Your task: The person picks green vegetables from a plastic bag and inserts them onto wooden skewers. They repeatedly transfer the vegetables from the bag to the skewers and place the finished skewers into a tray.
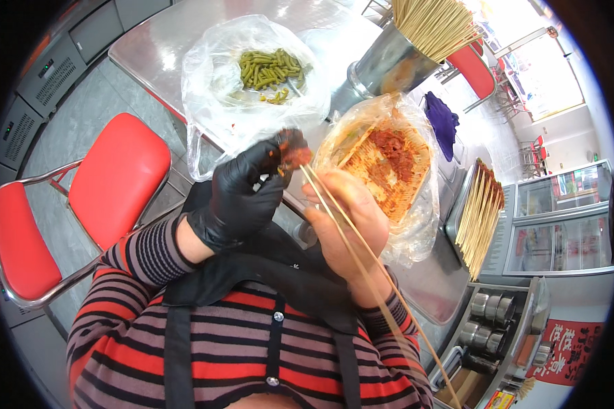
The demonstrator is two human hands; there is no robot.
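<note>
In a black glove, my left hand (248, 189) pinches a small piece of red seasoned meat (298, 154). My bare right hand (350, 214) grips two thin bamboo skewers (332, 204). Their upper tips meet the meat; how deep they go is hidden. Just beyond my right hand, a ribbed tray (355, 161) inside a clear plastic bag (424, 225) holds a mound of red marinated meat (394, 148). Past my left hand, cut green bean pieces (268, 69) lie in another clear plastic bag (210, 66).
A metal bucket (389, 61) full of bamboo skewers (435, 25) leans in view at the back of the steel table (153, 46). A purple cloth (441, 125) lies beyond the tray. Loaded skewers (478, 220) rest on a metal tray (453, 204) at right. A red chair (120, 179) stands at left.
</note>
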